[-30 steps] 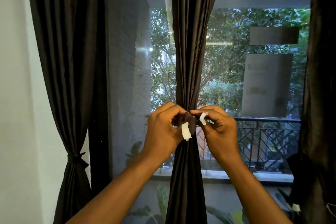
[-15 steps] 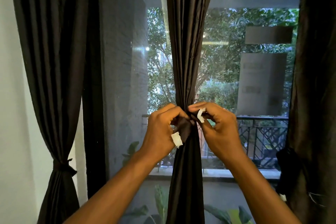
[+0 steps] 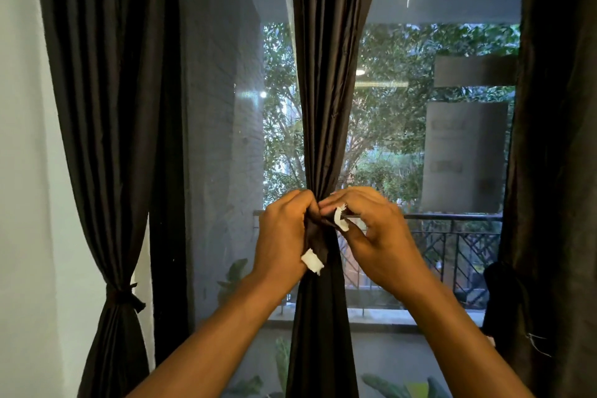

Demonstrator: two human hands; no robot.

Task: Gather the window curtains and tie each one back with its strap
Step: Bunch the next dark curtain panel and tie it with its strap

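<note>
**Both hands tying the middle curtain**

The middle curtain hangs gathered in front of the window, pinched to a narrow waist between the person's two hands. The left hand is curled round the dark strap at that waist; one white-tipped end of the strap hangs just below its fingers. The right hand pinches the other white-tipped end between thumb and fingers, close against the curtain.

At the left, a second curtain beside the white wall is already tied back with its own strap. At the far right a third dark curtain hangs at the frame's edge; whether it is tied cannot be made out.
</note>
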